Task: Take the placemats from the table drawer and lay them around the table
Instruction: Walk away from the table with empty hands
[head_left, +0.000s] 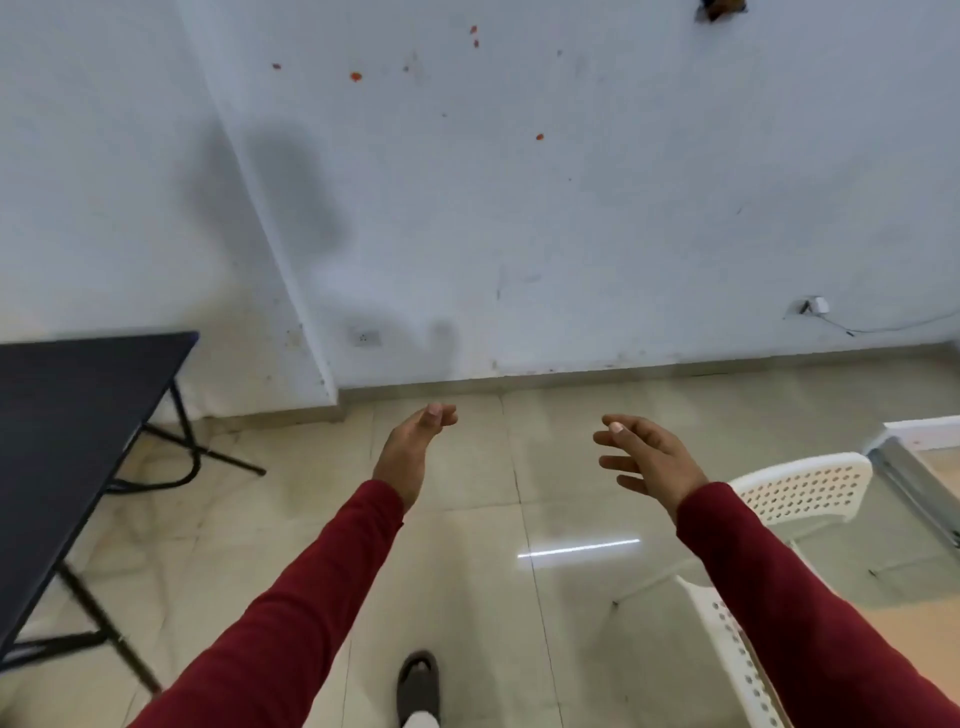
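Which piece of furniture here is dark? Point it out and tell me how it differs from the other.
The black folding table at the left edge is the dark one, with a plain top on thin black metal legs. The other piece, the chair at the right, is white perforated plastic.

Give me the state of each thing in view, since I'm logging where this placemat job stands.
left hand: open, empty, held out over the floor
right hand: open, empty, fingers spread
black table: standing, no placemats on the visible part
white chair: upright, unoccupied

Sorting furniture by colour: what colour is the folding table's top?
Black, matching its black legs; the table shows at the left of the head view.
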